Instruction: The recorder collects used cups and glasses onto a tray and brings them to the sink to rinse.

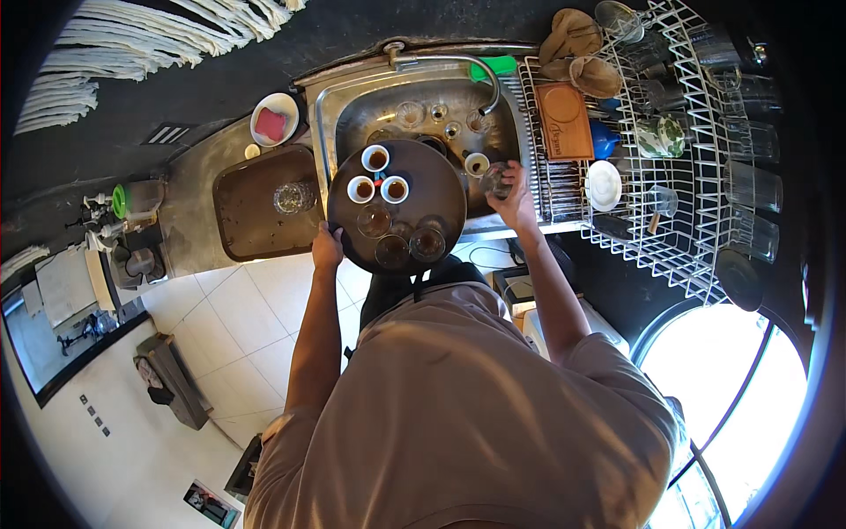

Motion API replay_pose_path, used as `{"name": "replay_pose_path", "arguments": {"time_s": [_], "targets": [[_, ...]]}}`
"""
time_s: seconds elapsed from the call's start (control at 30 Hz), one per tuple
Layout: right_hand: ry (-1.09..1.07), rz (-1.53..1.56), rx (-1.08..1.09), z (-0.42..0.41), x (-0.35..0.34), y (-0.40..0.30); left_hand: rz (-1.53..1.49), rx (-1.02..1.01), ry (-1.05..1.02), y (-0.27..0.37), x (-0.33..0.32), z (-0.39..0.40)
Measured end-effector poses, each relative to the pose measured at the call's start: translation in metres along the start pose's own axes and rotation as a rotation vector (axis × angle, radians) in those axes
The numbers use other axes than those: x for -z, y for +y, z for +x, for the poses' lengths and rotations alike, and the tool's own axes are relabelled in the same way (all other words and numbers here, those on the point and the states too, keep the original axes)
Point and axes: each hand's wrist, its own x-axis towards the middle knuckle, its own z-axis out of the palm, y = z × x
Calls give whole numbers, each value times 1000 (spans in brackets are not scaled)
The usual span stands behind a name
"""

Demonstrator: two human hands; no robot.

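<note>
My left hand [328, 246] grips the left rim of a round dark tray [443, 172], which covers the front left part of a steel sink [396, 99]. On the tray stand a few white cups with dark liquid, one of them a white cup [375, 158] at the back, and several clear glasses, among them a glass [427, 244] near the front. To the tray's right, my right hand [515, 202] holds a clear drinking glass [499, 181] over the sink's right side. Beside that glass is a white cup [476, 164] with dark residue. Several small glasses lie on the sink's bottom.
A curved faucet [492, 79] reaches over the sink. Left of it sit a brown rectangular tray [231, 231] with a clear glass item [293, 198] and a white bowl [291, 109] holding a pink sponge [270, 124]. A white wire dish rack [634, 254] with glassware stands at the right.
</note>
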Motion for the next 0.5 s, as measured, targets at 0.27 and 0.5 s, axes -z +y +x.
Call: {"name": "replay_pose_path", "arguments": {"time_s": [0.27,0.5], "targets": [[197,-76,28,63,-15,10,-38,-7,11,5,2,-4],[-57,-643,157,112,3,19,-23,-18,34,3,0,-3]]}}
